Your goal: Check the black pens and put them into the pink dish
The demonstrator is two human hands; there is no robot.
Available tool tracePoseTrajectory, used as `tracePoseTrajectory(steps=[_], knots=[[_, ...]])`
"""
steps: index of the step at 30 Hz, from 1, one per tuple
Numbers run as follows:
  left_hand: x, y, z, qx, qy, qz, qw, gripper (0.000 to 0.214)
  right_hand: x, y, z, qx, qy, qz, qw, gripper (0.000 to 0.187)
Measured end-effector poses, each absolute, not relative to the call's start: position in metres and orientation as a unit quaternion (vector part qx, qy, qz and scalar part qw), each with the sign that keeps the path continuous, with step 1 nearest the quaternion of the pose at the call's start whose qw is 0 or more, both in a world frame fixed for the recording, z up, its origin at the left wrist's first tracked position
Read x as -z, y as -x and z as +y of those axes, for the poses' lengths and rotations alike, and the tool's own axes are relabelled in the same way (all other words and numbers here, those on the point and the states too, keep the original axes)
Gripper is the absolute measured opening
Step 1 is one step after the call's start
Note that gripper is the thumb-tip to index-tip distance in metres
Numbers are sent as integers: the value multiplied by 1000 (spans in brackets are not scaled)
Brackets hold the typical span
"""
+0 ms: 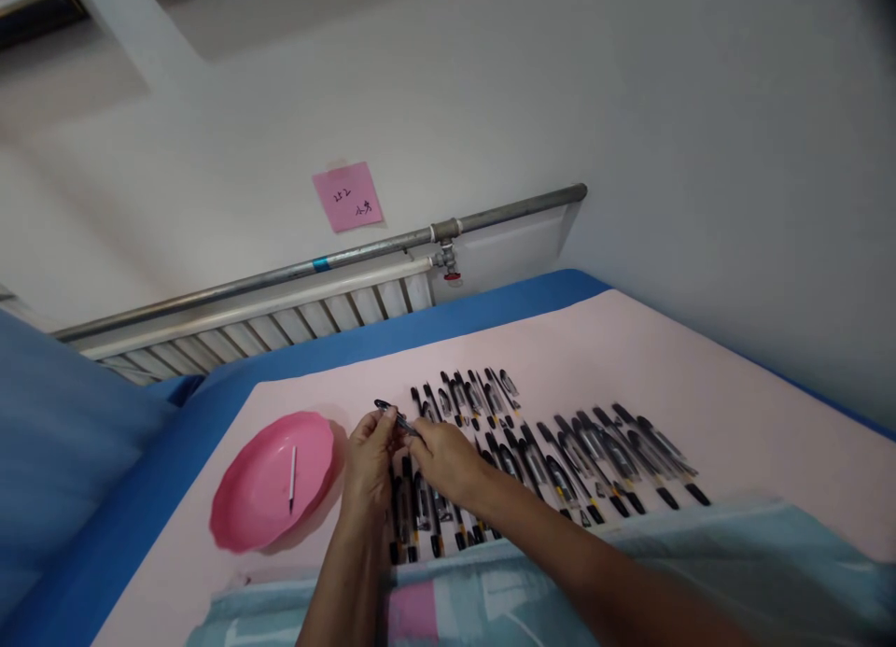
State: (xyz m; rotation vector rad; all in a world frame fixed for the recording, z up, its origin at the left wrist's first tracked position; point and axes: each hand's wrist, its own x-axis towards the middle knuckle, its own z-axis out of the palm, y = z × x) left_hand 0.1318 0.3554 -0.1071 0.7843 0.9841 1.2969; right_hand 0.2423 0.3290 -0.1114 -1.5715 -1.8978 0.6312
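Note:
My left hand (371, 446) and my right hand (444, 456) meet over the pink table cover. Between them they grip a dark pen (400, 417), its black end pointing up and left. Both hands have their fingers closed on it. Rows of black capped pens and pen parts (588, 446) lie to the right of and below my hands. A shorter row of pen parts (469, 397) lies behind my right hand. The lower part of the held pen is partly hidden by my fingers.
Left of my hands stands a pink scalloped bowl (225, 493) with one thin white pen (292, 479) in it. A light blue patterned cloth (483, 596) covers the near edge. A radiator (280, 328) and a metal pipe (378, 248) run along the wall under a pink note (348, 197).

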Motion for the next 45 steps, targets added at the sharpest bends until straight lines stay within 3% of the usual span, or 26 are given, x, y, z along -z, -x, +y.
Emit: tracePoseTrajectory(steps=[20,40,43,45], knots=[[109,-138,350,-571,-347,428,609,25,106,-240,325,-267,587,-692,323,18],[102,-146,346,-582,-337,409,616,27,94,-237,331,-414,533,-619,401,18],[93,-134,348,-606,-364,422,568,29,94,-237,333,-396,528,-626,416,17],[84,-112,350,-643,-389,464,469,29,93,-240,335,-378,523,-627,435,19]])
